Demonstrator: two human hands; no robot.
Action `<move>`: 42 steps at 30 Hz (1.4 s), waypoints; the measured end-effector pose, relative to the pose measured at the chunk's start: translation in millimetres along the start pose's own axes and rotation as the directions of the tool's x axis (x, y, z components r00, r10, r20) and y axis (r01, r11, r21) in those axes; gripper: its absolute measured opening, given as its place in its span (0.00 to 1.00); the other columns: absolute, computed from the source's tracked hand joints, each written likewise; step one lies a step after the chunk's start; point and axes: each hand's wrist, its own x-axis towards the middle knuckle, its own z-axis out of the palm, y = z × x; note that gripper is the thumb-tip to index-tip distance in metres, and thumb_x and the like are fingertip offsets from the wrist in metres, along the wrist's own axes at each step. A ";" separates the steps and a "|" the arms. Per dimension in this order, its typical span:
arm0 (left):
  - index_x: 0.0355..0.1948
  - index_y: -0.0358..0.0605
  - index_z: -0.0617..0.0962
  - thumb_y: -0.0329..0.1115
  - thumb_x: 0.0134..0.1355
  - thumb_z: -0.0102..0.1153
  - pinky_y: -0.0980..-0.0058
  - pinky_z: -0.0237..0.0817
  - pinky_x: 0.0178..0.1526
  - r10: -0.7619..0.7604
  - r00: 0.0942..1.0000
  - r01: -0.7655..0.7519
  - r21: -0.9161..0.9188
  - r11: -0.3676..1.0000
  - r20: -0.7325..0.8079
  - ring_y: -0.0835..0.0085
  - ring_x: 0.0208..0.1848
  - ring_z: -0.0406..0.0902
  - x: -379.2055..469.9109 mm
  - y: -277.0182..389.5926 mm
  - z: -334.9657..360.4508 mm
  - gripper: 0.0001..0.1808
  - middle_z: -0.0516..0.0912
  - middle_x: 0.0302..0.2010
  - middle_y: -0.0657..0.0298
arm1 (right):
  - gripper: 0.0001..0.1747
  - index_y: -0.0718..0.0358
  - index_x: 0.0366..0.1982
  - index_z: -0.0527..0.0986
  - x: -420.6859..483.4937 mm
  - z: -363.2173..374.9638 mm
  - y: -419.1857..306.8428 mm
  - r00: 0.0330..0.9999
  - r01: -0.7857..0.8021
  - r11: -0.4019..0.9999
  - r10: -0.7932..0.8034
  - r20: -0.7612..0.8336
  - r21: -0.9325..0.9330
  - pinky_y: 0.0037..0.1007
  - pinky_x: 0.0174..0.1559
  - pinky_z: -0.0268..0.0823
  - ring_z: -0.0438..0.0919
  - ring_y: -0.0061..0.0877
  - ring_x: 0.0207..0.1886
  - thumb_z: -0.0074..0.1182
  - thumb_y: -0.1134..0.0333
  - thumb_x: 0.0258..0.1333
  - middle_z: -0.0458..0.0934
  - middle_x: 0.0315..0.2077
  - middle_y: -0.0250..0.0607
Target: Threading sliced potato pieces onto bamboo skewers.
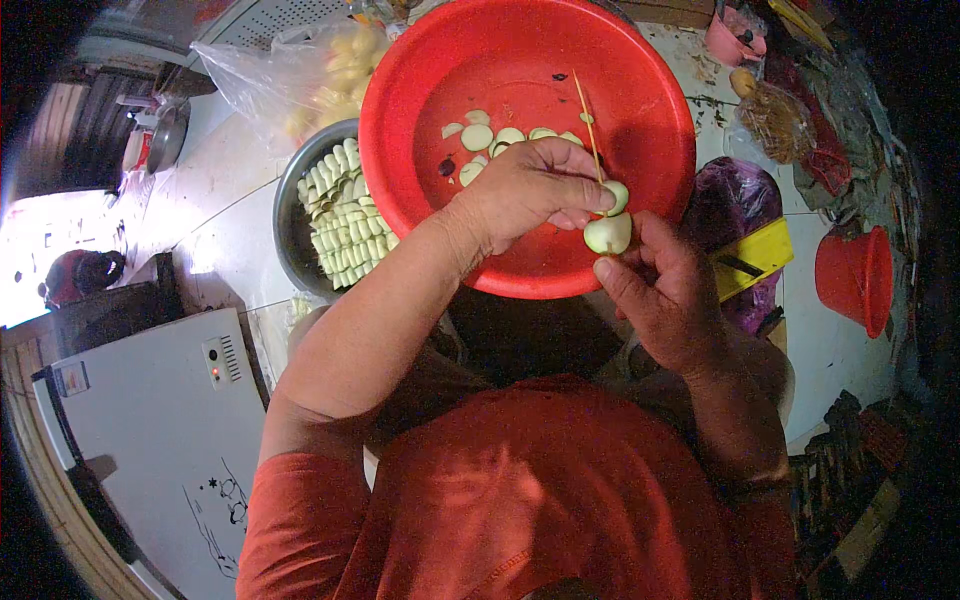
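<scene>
My left hand (536,187) pinches the lower part of a thin bamboo skewer (586,116) and a pale green vegetable piece (616,196) on it. Just below sits a second, rounder pale piece (607,234). Thumb and fingers of my right hand (664,281) hold that lower piece from its right side; the skewer's lower end is hidden. Both hands are over the near rim of a large red plastic basin (637,52). Inside the basin lie several round pale slices (477,137) and a few small dark bits (447,166), partly covered by my left hand.
Left of the red basin stands a metal bowl (283,225) with rows of threaded pale pieces (352,232). Behind it lies a clear plastic bag (259,67) of yellowish produce. A yellow slicer-like board (757,255), a purple bag (739,195) and a red bucket (847,274) are at right.
</scene>
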 end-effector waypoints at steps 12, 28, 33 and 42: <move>0.33 0.44 0.76 0.36 0.45 0.64 0.82 0.66 0.33 0.006 1.000 -0.005 0.019 1.000 -0.011 0.79 0.29 0.74 2.8 -5.1 -0.3 0.14 0.78 0.28 0.67 | 0.15 0.65 0.40 0.68 0.7 0.6 -3.7 0.998 -0.070 0.996 0.070 -0.004 -0.055 0.26 0.36 0.66 0.74 0.21 0.31 0.51 0.67 0.49 0.74 0.27 0.35; 0.30 0.45 0.76 0.38 0.47 0.60 0.82 0.64 0.29 -0.070 0.998 0.070 0.005 0.998 -0.008 0.81 0.25 0.70 10.5 -25.0 4.4 0.11 0.76 0.24 0.69 | 0.09 0.64 0.31 0.67 -1.0 5.5 0.8 0.999 0.037 0.986 -0.037 0.007 -0.165 0.18 0.24 0.57 0.61 0.09 0.22 0.51 0.65 0.53 0.66 0.17 0.26; 0.30 0.42 0.76 0.36 0.48 0.60 0.85 0.63 0.27 -0.028 1.000 0.028 -0.023 0.999 0.001 0.82 0.23 0.70 14.2 -26.0 3.9 0.10 0.76 0.24 0.68 | 0.09 0.64 0.33 0.68 3.2 0.5 -0.5 0.998 0.032 0.980 -0.022 0.053 -0.195 0.17 0.24 0.57 0.62 0.09 0.21 0.50 0.66 0.53 0.67 0.17 0.25; 0.35 0.42 0.76 0.33 0.52 0.60 0.87 0.65 0.27 -0.008 1.000 0.007 -0.066 0.998 -0.014 0.81 0.29 0.75 6.5 8.0 3.0 0.10 0.79 0.30 0.66 | 0.14 0.65 0.40 0.68 8.6 -3.4 -0.2 0.999 -0.035 0.976 0.032 0.018 0.214 0.15 0.20 0.60 0.66 0.10 0.19 0.50 0.66 0.52 0.71 0.21 0.28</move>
